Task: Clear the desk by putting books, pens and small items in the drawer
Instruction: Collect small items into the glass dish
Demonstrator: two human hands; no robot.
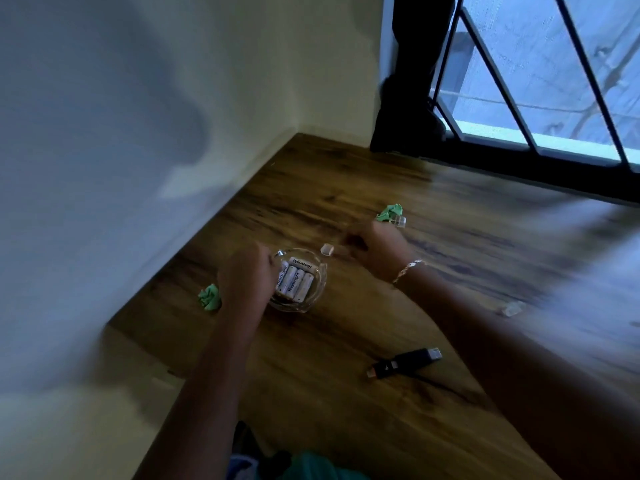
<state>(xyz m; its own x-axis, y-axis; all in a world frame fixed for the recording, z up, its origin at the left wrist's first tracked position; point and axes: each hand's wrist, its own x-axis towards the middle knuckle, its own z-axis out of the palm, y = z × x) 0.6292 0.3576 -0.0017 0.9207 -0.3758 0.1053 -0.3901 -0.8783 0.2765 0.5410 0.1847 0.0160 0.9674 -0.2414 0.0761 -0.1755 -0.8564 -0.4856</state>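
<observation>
Both your hands reach out over the brown wooden desk (346, 427). Far to the left, close to the pale wall (104, 202), lies a green crumpled paper ball (209, 298). It sits just beside your left hand (247, 278), on the outer side.

Your left hand is curled, and its fingers hold the left rim of a round clear glass dish (317, 292). The dish stands on the desk right next to that hand. Inside it lie some white batteries (294, 280), packed side by side.

Just past the dish's far right edge is a small clear cap (326, 250). It is right at the fingertips of your right hand (377, 251). That hand is curled too, but the picture is blurry, so you cannot tell if it pinches the cap or only comes near it. A thin silver bracelet (408, 270) is on that wrist.

Behind your right hand lies a second green crumpled paper ball (390, 213).

Nearer to you, under your right arm, lies a black USB stick with a silver plug (405, 363), well apart from both hands. Farther right is a blurry small clear plastic bit (510, 309). A window with black bars (519, 98) stands at the back right.
</observation>
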